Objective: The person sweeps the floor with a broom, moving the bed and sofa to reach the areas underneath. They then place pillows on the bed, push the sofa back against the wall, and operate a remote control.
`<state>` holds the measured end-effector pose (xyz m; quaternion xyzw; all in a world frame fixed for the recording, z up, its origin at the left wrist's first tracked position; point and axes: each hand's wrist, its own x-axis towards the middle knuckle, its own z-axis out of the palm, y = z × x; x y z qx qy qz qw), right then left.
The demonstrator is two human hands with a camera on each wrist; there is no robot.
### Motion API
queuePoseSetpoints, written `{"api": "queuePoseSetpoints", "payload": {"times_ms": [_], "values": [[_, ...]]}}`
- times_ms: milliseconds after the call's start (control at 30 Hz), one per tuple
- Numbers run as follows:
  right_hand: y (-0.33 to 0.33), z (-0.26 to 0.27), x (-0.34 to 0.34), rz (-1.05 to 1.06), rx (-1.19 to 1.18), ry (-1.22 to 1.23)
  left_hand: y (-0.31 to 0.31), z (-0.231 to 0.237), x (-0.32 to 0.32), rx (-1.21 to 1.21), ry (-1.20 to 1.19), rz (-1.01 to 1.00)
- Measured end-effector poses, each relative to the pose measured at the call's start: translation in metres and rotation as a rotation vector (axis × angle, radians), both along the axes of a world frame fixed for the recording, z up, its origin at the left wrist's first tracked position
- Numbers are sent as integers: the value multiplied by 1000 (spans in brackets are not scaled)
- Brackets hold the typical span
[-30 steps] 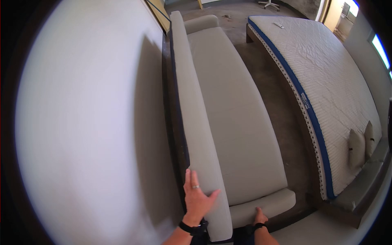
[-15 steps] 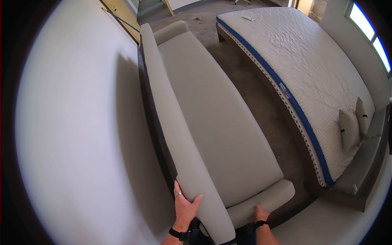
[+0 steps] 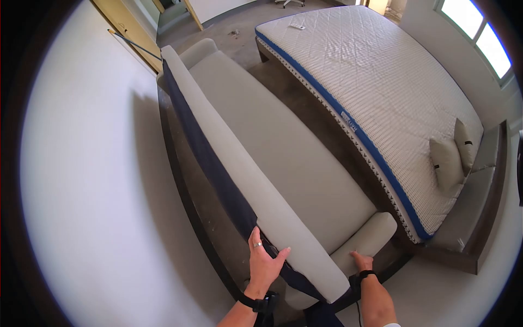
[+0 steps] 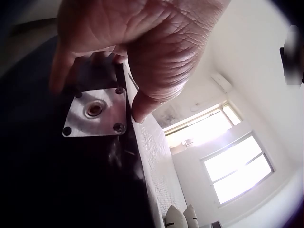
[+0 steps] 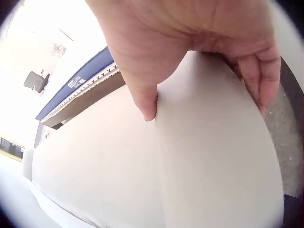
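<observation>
A long beige sofa (image 3: 283,147) stands at an angle to the wall, its dark back lining (image 3: 210,155) showing on the wall side. My left hand (image 3: 265,267) grips the top of the backrest near its close end, thumb on the beige edge and fingers over the dark side. Under that hand, a square metal plate (image 4: 97,113) with a hole in its middle is screwed to the dark surface. My right hand (image 3: 364,261) holds the near armrest (image 5: 213,128), thumb on the inner side and fingers bent over the outer side.
A white mattress (image 3: 354,71) with a blue border lies on a bed frame to the right, with cushions (image 3: 448,162) on it. The white wall (image 3: 81,163) runs along the left, a strip of floor (image 3: 188,180) between it and the sofa. A wooden door (image 3: 125,30) stands far left.
The sofa's near end has shifted right, away from the wall, widening the floor gap and exposing more dark lining. Both hands keep their hold. The head view has also swung right.
</observation>
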<state>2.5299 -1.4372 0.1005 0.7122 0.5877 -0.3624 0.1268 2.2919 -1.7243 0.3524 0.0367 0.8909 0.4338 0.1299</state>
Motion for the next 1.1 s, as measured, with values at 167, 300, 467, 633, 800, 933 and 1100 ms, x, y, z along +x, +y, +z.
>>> {"api": "queuePoseSetpoints", "payload": {"times_ms": [167,300,467,633,800,933,1100], "values": [[2,32,17,-5,-65,155,-19,3,-6,-11,1,-59],[4,81,28,20,-99,294,-55,14,-16,-4,-32,-126],[-68,212,1,-172,-10,301,-114,17,-46,14,-94,-355],[-136,280,-66,40,199,407,-235,6,-86,-2,-242,-342],[-236,325,-212,499,343,531,-358,10,-177,-21,-489,59],[-306,321,-273,768,283,252,-401,-4,-246,94,-574,220],[-333,319,-278,859,416,67,-407,61,-332,180,-715,284]]}}
